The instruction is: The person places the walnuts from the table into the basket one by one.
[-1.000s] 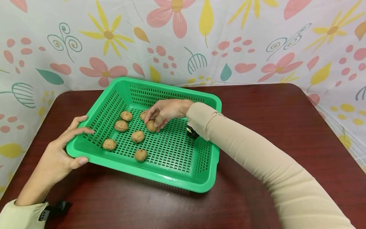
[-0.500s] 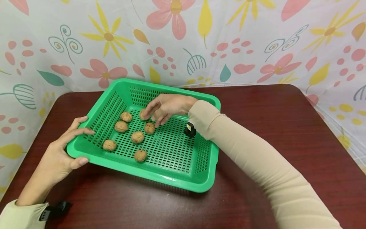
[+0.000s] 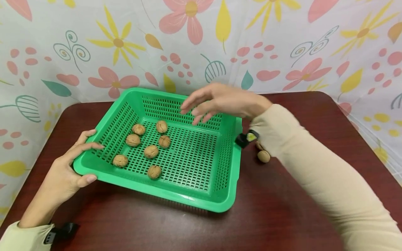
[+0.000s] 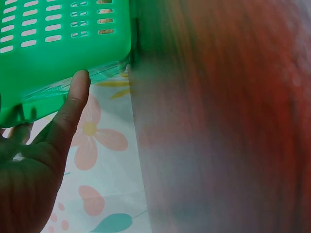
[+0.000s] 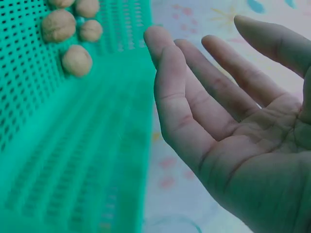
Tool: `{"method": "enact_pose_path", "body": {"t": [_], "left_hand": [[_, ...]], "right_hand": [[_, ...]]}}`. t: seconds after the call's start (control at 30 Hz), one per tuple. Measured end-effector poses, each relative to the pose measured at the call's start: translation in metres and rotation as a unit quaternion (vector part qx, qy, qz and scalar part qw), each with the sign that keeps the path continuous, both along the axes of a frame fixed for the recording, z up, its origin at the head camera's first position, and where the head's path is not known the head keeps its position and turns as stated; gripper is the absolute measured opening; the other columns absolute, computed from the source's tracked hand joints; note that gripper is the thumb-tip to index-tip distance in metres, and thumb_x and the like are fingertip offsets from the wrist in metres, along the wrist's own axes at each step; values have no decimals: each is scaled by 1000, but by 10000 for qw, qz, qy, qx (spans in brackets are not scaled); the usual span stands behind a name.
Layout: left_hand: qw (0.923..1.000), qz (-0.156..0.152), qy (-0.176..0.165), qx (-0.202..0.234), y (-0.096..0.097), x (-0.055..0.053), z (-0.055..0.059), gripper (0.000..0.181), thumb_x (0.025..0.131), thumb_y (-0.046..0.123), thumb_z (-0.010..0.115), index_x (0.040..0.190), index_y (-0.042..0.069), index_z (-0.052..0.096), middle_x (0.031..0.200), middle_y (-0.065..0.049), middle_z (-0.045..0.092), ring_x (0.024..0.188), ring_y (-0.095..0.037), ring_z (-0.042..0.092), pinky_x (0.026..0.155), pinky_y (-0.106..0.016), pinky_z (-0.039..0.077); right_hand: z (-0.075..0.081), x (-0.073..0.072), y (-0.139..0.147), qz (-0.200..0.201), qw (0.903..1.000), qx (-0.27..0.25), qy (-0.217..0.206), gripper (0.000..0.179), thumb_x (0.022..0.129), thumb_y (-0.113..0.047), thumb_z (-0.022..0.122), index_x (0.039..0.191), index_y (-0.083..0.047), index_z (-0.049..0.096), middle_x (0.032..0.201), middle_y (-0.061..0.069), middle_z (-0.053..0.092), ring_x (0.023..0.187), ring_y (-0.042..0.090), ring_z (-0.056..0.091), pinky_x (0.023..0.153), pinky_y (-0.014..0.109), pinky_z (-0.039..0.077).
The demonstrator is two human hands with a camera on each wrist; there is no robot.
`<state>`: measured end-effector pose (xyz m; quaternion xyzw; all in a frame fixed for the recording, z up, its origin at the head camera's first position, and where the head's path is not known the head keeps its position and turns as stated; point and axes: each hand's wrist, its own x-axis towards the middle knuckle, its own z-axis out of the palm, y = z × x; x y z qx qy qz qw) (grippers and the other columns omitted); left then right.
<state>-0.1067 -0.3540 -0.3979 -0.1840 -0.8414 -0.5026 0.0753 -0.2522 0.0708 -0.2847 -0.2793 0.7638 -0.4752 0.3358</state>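
A green plastic basket with slotted walls stands on the table, several walnuts lying spread over the left half of its floor. My left hand holds the basket's left end, its fingers over the rim and the thumb at the front corner. In the left wrist view the thumb reaches up to the green rim. Above the basket's back right part hangs my right hand, fingers loosely bent and nothing in them. The right wrist view shows its bare palm beside the basket wall.
Two walnuts sit on the dark red-brown table right of the basket, one partly behind the right sleeve. A white curtain with printed flowers hangs behind the table.
My right hand has let go of a walnut on the basket floor and moved up and to the right. Walnuts on the table have come into view. The left hand stays in place.
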Motion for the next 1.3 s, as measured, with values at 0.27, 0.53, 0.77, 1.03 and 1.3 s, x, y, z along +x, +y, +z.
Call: {"method": "enact_pose_path", "body": {"t": [0.27, 0.53, 0.77, 1.03, 1.3], "left_hand": [[10000, -23, 16, 50, -2, 1, 0, 68, 67, 11, 96, 127, -2, 66, 164, 0, 41, 140, -5, 46, 97, -8, 40], [9999, -8, 103, 72, -3, 2, 0, 68, 66, 15, 97, 125, -1, 67, 163, 0, 42, 142, -5, 45, 98, -8, 39], [9999, -33, 51, 114, -3, 3, 1, 67, 68, 15, 97, 125, -2, 66, 164, 0, 42, 144, -6, 43, 98, -7, 41], [9999, -28, 60, 104, -3, 5, 3, 67, 68, 15, 97, 125, -1, 66, 164, 0, 41, 144, -6, 44, 97, -7, 41], [9996, -94, 22, 247, -2, 5, 2, 66, 68, 14, 97, 125, -2, 66, 163, -2, 42, 146, -9, 42, 97, -8, 42]], "right_hand": [[4, 39, 86, -909, 9942, 314, 475, 32, 105, -21, 64, 136, -15, 68, 138, 5, 68, 111, 33, 71, 97, 42, 57], [-41, 53, 163, -902, 9939, 77, 623, 34, 107, -11, 58, 140, -7, 62, 131, 11, 71, 100, 35, 73, 88, 35, 58], [-86, 53, 202, -976, 9939, 174, 491, 38, 103, -7, 62, 142, -6, 61, 127, 16, 71, 102, 35, 73, 85, 37, 59], [-118, 46, 214, -943, 9953, -20, 202, 42, 102, -3, 63, 143, -1, 59, 126, 11, 72, 97, 26, 74, 81, 34, 59], [-129, 46, 210, -940, 9953, -230, 36, 44, 99, -1, 67, 142, 2, 60, 123, 4, 74, 99, 12, 68, 79, 31, 59]]}}
